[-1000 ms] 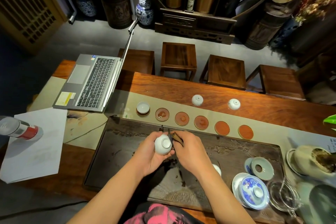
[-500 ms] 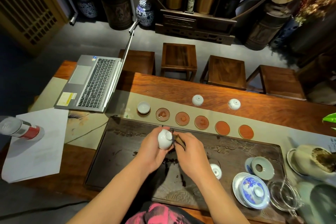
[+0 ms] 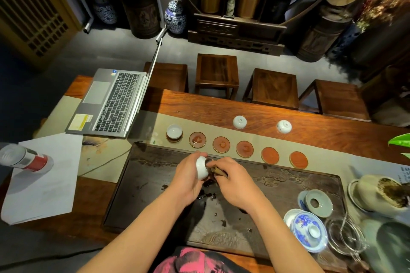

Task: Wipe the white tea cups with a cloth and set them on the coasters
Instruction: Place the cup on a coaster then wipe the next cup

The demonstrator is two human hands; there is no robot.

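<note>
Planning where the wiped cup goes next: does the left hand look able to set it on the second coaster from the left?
Probably yes. The left hand holds the cup just below that bare coaster, with nothing between them.

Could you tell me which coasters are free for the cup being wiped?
Five coasters are bare, from the one beside the filled coaster's cup rightward to the last. The tray's right end is crowded by the gaiwan.
</note>
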